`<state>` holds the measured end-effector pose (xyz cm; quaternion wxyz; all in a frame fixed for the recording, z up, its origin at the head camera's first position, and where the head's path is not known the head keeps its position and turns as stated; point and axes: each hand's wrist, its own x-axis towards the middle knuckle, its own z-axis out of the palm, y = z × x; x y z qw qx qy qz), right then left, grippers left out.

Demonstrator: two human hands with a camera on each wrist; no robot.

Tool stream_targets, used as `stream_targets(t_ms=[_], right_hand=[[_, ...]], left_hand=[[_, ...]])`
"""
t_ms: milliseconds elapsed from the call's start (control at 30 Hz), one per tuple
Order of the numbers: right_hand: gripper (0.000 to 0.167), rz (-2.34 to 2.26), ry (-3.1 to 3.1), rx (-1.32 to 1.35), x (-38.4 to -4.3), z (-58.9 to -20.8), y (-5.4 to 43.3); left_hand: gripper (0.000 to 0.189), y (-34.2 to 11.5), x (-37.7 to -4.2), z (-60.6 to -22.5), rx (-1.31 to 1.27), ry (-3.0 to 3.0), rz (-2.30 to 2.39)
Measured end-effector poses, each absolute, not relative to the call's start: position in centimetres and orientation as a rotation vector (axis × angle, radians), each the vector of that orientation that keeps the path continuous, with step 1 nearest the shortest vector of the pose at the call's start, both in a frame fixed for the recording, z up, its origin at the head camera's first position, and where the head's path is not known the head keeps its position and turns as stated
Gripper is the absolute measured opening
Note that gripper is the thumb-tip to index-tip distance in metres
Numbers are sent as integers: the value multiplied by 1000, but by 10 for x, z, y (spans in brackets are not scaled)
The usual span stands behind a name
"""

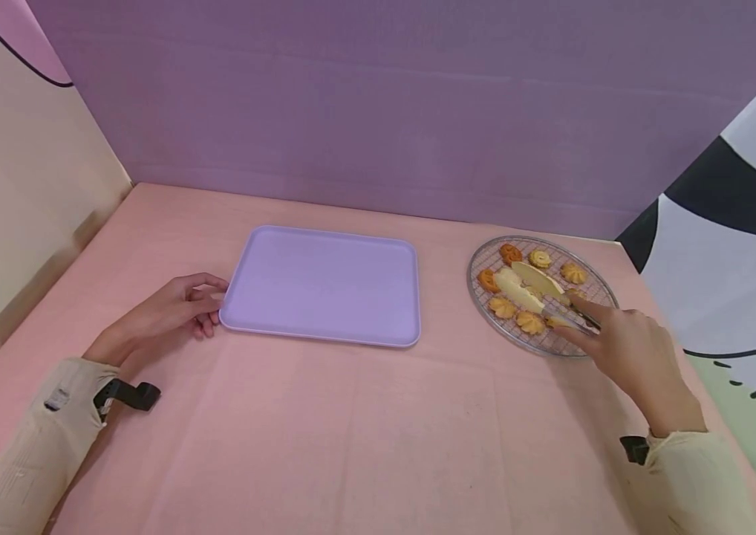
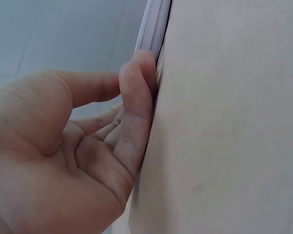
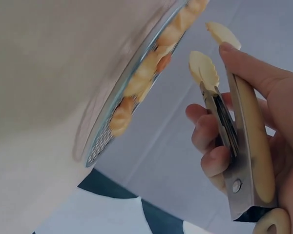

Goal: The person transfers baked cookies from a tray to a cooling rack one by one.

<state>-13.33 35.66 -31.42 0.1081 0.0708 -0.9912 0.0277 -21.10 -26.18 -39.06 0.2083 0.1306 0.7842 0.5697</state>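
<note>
My right hand [image 1: 639, 353] grips a pair of tongs [image 3: 246, 131] with cream tips and a metal body. In the right wrist view the tips stand apart with nothing between them. In the head view they overlap a round wire rack [image 1: 474, 290] bearing several cookies [image 1: 530, 322], some golden and flower-shaped, some darker orange. At the left, my left hand [image 1: 174, 308] touches the left edge of a lilac rectangular tray [image 1: 324, 282]. Its thumb and fingers close on the tray's rim in the left wrist view. Nothing lies on the tray.
A pink cloth covers the table [image 1: 351, 416]. Behind it rises a purple backdrop [image 1: 378, 111], and a patterned panel [image 1: 739, 245] stands at the right. The tray and the rack sit side by side with a gap between them.
</note>
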Motion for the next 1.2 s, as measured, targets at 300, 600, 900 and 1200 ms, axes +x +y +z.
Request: stream_targets(t_ms=[300,600,900,1200], right_hand=[[64,185,-2883,424,-108,-320,319],[84,315,-2978,429,-85,-329,296],[94,362,-3064,411,-68,-340,289],[98,267,-3151,436,-71,-343,286]], left_hand=[[42,-262,-210,-388,358,2188,1580],[41,-261,-209,-388,383,2196,1581],[41,-259,-207,-389,395,2215,1570],[52,-254,-194,-377,425,2361,1412]])
